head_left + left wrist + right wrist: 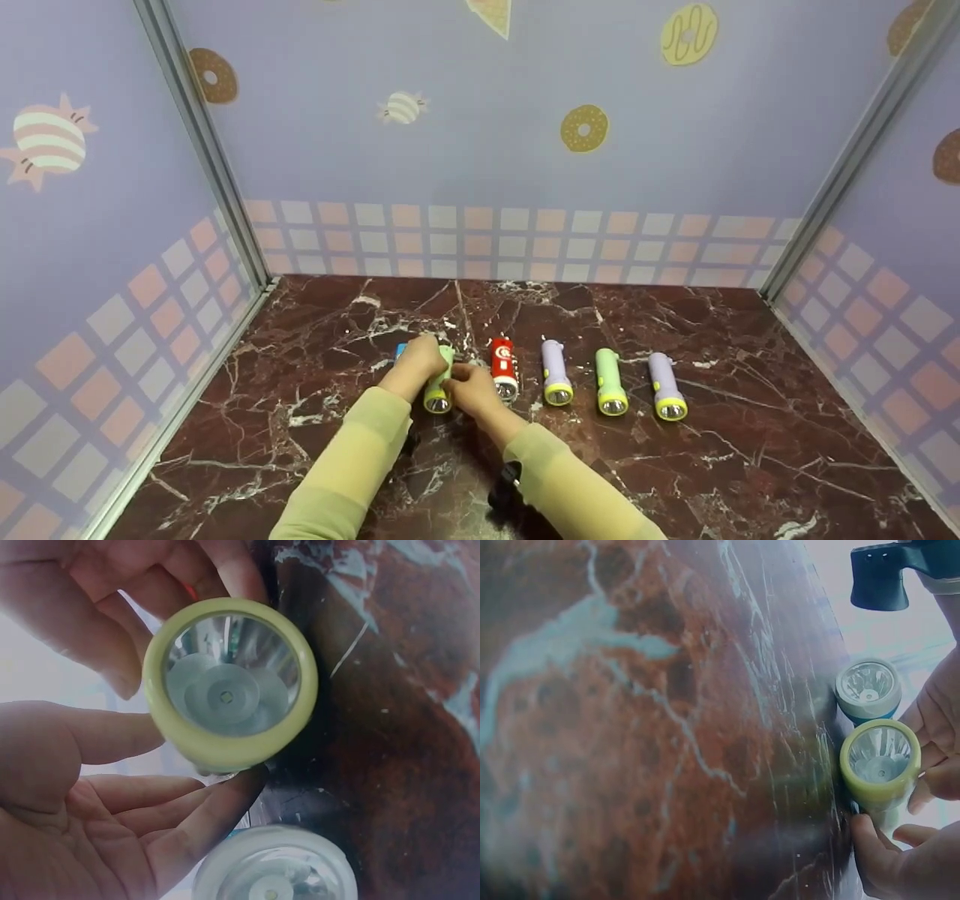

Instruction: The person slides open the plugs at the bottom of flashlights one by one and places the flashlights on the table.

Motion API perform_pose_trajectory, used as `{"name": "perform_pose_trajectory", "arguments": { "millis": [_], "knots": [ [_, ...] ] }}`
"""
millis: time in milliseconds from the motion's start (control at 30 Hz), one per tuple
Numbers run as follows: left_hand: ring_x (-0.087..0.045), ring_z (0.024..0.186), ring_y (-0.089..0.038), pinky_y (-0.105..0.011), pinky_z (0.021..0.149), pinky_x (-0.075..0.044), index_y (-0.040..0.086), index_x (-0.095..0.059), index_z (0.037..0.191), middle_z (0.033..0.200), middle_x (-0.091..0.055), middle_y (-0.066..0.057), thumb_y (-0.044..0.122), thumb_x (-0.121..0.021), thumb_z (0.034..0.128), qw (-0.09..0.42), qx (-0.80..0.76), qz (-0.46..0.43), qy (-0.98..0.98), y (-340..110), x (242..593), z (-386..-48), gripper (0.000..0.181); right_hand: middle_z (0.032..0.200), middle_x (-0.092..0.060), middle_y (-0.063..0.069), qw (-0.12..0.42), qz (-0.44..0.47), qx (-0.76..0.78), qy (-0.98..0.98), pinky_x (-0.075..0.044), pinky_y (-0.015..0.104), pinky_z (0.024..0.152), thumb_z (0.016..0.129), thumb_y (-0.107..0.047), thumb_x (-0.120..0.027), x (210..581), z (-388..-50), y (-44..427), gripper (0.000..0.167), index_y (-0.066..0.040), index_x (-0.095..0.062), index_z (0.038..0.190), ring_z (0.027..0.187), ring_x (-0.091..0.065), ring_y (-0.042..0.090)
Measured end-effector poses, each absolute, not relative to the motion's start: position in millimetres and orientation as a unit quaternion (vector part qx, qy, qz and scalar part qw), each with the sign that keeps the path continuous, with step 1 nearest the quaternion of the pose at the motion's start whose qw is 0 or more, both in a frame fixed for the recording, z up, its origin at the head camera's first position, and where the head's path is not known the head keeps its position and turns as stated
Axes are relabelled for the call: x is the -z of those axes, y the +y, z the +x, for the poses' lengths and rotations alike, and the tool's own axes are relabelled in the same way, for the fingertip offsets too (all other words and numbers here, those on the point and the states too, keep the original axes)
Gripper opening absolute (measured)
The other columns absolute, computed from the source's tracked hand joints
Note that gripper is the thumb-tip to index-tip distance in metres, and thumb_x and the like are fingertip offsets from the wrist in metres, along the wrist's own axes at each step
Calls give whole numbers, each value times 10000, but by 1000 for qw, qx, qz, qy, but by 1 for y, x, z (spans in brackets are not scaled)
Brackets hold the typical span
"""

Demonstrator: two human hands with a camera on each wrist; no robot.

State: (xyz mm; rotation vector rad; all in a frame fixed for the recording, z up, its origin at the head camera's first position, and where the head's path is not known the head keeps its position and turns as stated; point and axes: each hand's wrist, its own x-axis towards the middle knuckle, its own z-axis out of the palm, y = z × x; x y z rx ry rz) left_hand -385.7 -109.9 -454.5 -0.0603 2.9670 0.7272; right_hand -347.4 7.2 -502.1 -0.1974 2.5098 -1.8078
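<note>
A pale green flashlight [438, 403] with a yellow rim lies between both hands, lens toward me. My left hand [420, 361] grips its body from the left, with thumb and fingers around it in the left wrist view. From the other side, my right hand [474, 390] pinches the same flashlight with its fingertips. A blue flashlight [400, 349] is mostly hidden behind the left hand; its white rim [868, 686] shows in the right wrist view. Just right of my right hand lies a red flashlight [504, 364] with a white rim.
Farther right in the row lie a purple flashlight [555, 367], a green flashlight [610, 375] and another purple flashlight [664, 381]. The dark red marbled table [712, 480] is bounded by patterned panels [495, 165] at the back and both sides.
</note>
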Motion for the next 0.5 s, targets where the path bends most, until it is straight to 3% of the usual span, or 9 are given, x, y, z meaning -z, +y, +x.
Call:
{"name": "perform_pose_trajectory", "arguments": {
  "millis": [200, 367, 500],
  "knots": [
    [-680, 998, -365, -445, 882, -569, -80, -644, 1174, 1136, -710, -241, 62, -676, 853, 47, -214, -28, 975, -109, 451, -385, 353, 1211, -712, 273, 11, -66, 575, 815, -530, 458, 1038, 892, -26, -640, 497, -349, 9, 404, 130, -639, 1265, 1144, -667, 371],
    [-687, 1026, -364, -453, 906, -574, -63, -673, 1121, 1143, -716, -232, 43, -663, 850, 40, -209, -32, 977, -107, 448, -385, 291, 1245, -693, 290, 13, -61, 579, 813, -518, 468, 1065, 915, -28, -636, 492, -349, 11, 420, 141, -608, 1299, 1200, -651, 397],
    [-691, 1022, -354, -456, 901, -576, -40, -691, 1077, 1146, -724, -223, 37, -624, 871, 34, -213, -38, 976, -107, 445, -385, 230, 1249, -689, 297, 21, -58, 589, 806, -571, 413, 981, 927, -14, -624, 487, -349, 14, 435, 145, -580, 1330, 1153, -678, 373]
  ]
}}
